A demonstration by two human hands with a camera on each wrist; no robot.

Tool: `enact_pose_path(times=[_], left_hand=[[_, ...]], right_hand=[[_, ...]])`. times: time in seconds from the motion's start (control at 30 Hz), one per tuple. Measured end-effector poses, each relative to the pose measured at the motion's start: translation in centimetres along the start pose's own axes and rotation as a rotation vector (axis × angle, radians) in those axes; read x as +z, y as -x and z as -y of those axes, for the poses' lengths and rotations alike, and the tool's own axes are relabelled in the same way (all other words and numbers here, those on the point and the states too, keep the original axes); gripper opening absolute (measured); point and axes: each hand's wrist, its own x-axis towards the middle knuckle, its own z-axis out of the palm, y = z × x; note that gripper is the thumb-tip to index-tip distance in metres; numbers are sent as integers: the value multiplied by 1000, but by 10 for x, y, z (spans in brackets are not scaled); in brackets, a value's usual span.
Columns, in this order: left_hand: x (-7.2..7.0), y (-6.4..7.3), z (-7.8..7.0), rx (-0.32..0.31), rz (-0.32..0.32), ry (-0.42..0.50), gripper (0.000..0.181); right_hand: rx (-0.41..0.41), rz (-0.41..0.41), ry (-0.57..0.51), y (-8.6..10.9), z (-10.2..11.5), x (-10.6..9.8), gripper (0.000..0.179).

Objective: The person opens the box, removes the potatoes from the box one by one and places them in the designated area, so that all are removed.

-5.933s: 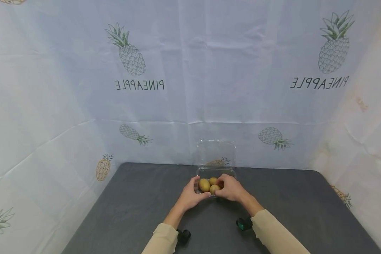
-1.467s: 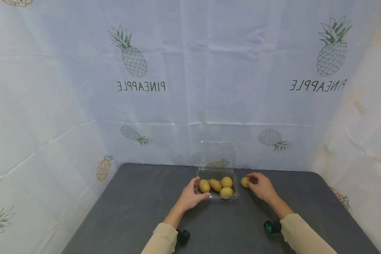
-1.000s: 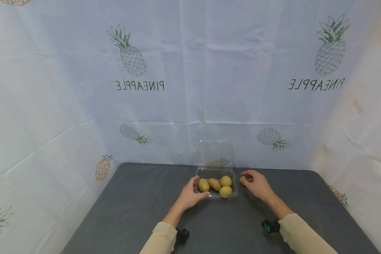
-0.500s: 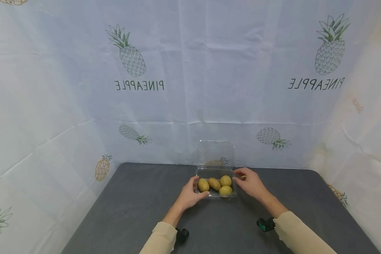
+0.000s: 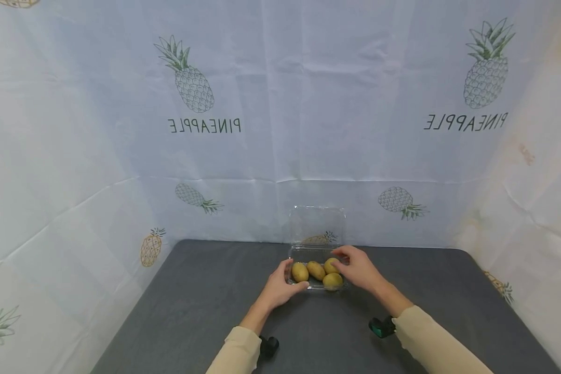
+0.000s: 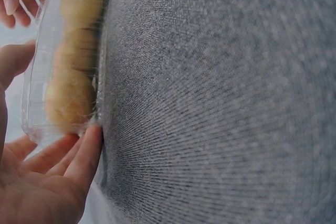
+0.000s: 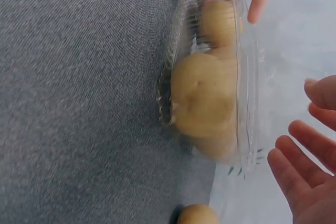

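Note:
A clear plastic clamshell container (image 5: 318, 286) stands on the table with its lid (image 5: 318, 223) raised at the back. Several yellow potatoes (image 5: 316, 270) lie in its base. My left hand (image 5: 278, 288) grips its left end, fingers along the side and thumb at the front rim. Over the right end is my right hand (image 5: 357, 267), fingers parted and slightly bent, close to the back right potato (image 5: 331, 265). The right wrist view shows this hand (image 7: 310, 156) holding nothing. Another potato (image 7: 198, 215) sits outside the container on the table; my right hand hides it in the head view.
The dark grey table (image 5: 205, 311) ends at a white cloth backdrop (image 5: 280, 130) printed with pineapples. A black wrist device sits under each forearm, the left one (image 5: 268, 346) and the right one (image 5: 382, 327).
My right hand took a potato out to the table right of the container, let it go and moved back left over the container. The potatoes inside are spread wider. My left hand stayed put.

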Motion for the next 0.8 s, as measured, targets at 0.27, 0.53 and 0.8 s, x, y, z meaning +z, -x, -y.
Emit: enact_pose_path(times=[0.27,0.53,0.8], left_hand=[[-1,0,-1,-16,-5,5,83],[-1,-1,0,-4,3,14,82],[-1,1,0,-9,4,33,82]], right_hand=[[-13,42,-44,-6,9,9,30],[-30,99,-54,-12,13,23,32],[-17,138,-75,-20,14,37,33]])
